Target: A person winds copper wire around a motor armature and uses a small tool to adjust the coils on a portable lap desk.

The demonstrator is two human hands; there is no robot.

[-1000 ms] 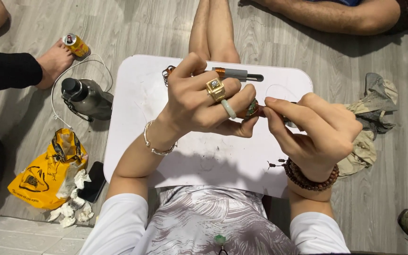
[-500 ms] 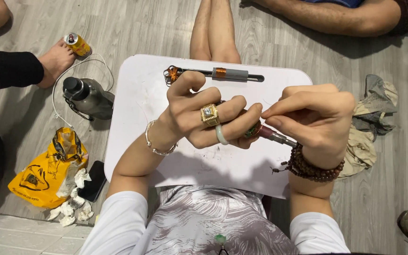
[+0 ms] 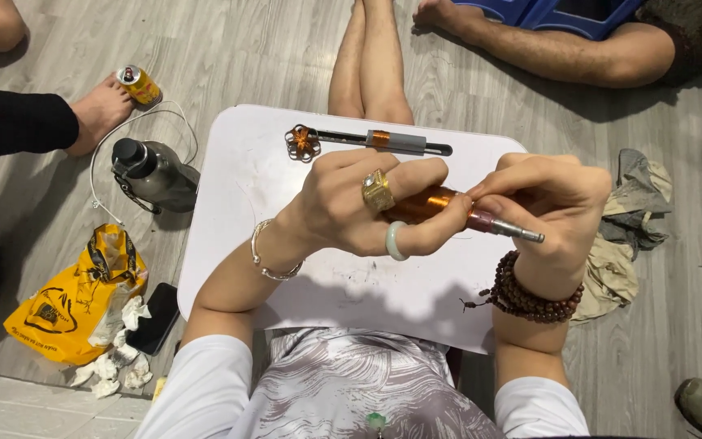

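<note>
We clamp our left hand (image 3: 351,207) around the orange metal pen-shaped tool (image 3: 440,207) above the white tabletop (image 3: 229,203), steadying it, while right-hand fingers (image 3: 530,175) pinch its silver end at three o'clock.

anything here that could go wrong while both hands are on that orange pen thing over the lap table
The orange pen-like tool is gripped by the left hand and right hand above the white lap table; its bare metal tip juts out past the right hand's fingers and could jab a palm if the grip slips. The second tool lies close to the table's far edge and might roll off onto the legs beyond.
</note>
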